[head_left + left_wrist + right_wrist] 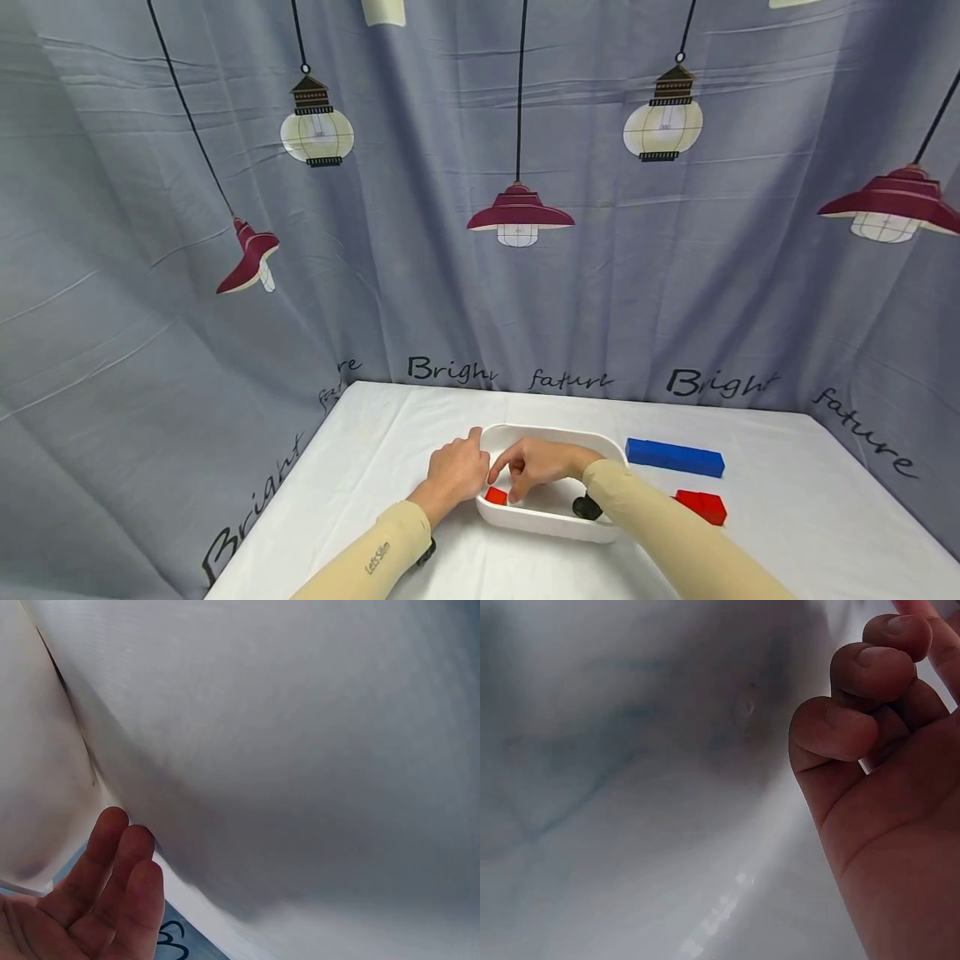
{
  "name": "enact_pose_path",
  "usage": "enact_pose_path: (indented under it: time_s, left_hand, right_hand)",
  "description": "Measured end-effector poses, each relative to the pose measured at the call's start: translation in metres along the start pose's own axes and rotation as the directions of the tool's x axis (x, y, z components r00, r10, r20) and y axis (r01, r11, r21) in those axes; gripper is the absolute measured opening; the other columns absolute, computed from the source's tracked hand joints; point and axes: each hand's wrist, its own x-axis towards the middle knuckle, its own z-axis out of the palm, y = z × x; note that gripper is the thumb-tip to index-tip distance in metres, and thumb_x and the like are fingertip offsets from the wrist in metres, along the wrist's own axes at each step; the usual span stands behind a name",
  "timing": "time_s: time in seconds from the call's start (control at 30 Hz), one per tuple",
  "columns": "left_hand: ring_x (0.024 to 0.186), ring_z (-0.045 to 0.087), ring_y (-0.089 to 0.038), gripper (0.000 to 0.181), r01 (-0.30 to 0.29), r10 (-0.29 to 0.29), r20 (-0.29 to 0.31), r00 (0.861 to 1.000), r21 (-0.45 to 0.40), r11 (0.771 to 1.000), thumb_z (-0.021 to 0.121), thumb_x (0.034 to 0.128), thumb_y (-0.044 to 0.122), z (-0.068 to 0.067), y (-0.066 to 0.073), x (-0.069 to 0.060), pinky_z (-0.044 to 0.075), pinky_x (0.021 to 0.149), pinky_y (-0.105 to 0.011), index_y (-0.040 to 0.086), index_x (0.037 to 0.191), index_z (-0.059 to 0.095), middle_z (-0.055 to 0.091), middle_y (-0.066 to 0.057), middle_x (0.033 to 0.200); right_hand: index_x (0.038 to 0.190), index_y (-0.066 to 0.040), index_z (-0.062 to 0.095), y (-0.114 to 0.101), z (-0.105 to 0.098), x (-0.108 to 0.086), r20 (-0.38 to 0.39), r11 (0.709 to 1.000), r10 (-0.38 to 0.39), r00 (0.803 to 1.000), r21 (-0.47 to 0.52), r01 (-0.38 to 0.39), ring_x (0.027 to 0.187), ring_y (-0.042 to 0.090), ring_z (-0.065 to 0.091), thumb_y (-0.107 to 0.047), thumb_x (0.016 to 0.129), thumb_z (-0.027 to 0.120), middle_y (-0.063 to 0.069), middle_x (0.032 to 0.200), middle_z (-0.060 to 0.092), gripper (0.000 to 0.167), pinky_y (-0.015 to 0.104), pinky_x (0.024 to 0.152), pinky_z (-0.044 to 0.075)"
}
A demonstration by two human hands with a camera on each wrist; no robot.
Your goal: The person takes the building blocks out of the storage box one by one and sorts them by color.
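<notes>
A white oblong container (547,523) stands on the table. My left hand (457,467) holds its left end by the rim; in the left wrist view three loosely bent fingers (142,892) lie beside its outer wall. Inside the container is my right hand (543,462), reaching down with thumb and index finger spread around a small red block (496,496) in the near left corner. No firm grip on that block shows. The right wrist view shows the other fingers (832,735) bent toward the palm, with nothing visible in them.
A long blue block (675,457) lies right of the container on the white tablecloth (810,508). Nearer, a red block (703,506) is partly behind the right sleeve (675,533). A grey curtain (420,292) with printed lamps hangs behind the table.
</notes>
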Motion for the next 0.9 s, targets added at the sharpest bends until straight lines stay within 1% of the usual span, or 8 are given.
enact_pose_path:
  time_s: [0.17, 0.37, 0.53, 0.63, 0.9]
  left_hand:
    - [0.080, 0.070, -0.031, 0.043, -0.012, 0.012, -0.015, 1.000, -0.003, 1.000, 0.051, 0.0962, 0.026, 0.0007, -0.0017, -0.0014, 0.054, 0.070, -0.048, 0.004, 0.132, 0.055, 0.071, -0.015, 0.093]
    - [0.078, 0.070, -0.031, 0.041, -0.018, 0.018, -0.021, 1.000, 0.019, 1.000, 0.051, 0.0972, 0.025, -0.0028, 0.0006, 0.0000, 0.055, 0.069, -0.048, 0.002, 0.131, 0.056, 0.071, -0.015, 0.092]
    - [0.078, 0.070, -0.031, 0.042, -0.011, 0.011, 0.000, 1.000, 0.014, 1.000, 0.052, 0.0974, 0.024, -0.0029, 0.0015, -0.0009, 0.055, 0.070, -0.047, 0.001, 0.132, 0.055, 0.071, -0.015, 0.092]
    - [0.079, 0.070, -0.030, 0.040, -0.009, 0.009, 0.003, 1.000, 0.002, 1.000, 0.052, 0.0973, 0.023, -0.0021, 0.0012, -0.0012, 0.056, 0.071, -0.047, 0.001, 0.130, 0.055, 0.071, -0.015, 0.092]
    - [0.084, 0.071, -0.031, 0.045, -0.007, 0.007, 0.002, 1.000, -0.018, 1.000, 0.051, 0.0967, 0.024, -0.0011, 0.0009, -0.0006, 0.056, 0.075, -0.048, 0.001, 0.135, 0.054, 0.072, -0.016, 0.098]
  right_hand:
    - [0.105, -0.023, 0.076, -0.0021, 0.0033, 0.0019, 0.023, 1.000, 0.003, 1.000, 0.021, -0.003, 0.056, 0.005, 0.042, -0.002, 0.075, 0.080, -0.005, 0.063, 0.051, 0.037, 0.020, 0.053, 0.031]
    - [0.107, -0.016, 0.076, -0.0033, 0.0035, 0.0046, 0.043, 1.000, 0.001, 0.999, 0.031, -0.003, 0.055, 0.005, 0.042, 0.000, 0.077, 0.077, -0.005, 0.062, 0.050, 0.034, 0.019, 0.053, 0.031]
    - [0.104, -0.014, 0.076, -0.0007, 0.0062, 0.0070, 0.050, 0.997, 0.013, 0.999, 0.071, -0.016, 0.054, 0.006, 0.041, 0.004, 0.076, 0.078, -0.005, 0.061, 0.048, 0.033, 0.020, 0.052, 0.030]
    - [0.102, -0.014, 0.076, 0.0002, 0.0075, 0.0068, 0.039, 0.997, 0.019, 0.999, 0.076, -0.022, 0.054, 0.007, 0.041, 0.004, 0.076, 0.078, -0.004, 0.061, 0.048, 0.031, 0.020, 0.052, 0.030]
    - [0.099, -0.015, 0.075, 0.0002, 0.0084, 0.0042, 0.011, 0.997, 0.034, 0.999, 0.065, -0.035, 0.056, 0.008, 0.042, 0.000, 0.078, 0.079, -0.003, 0.062, 0.049, 0.026, 0.021, 0.055, 0.032]
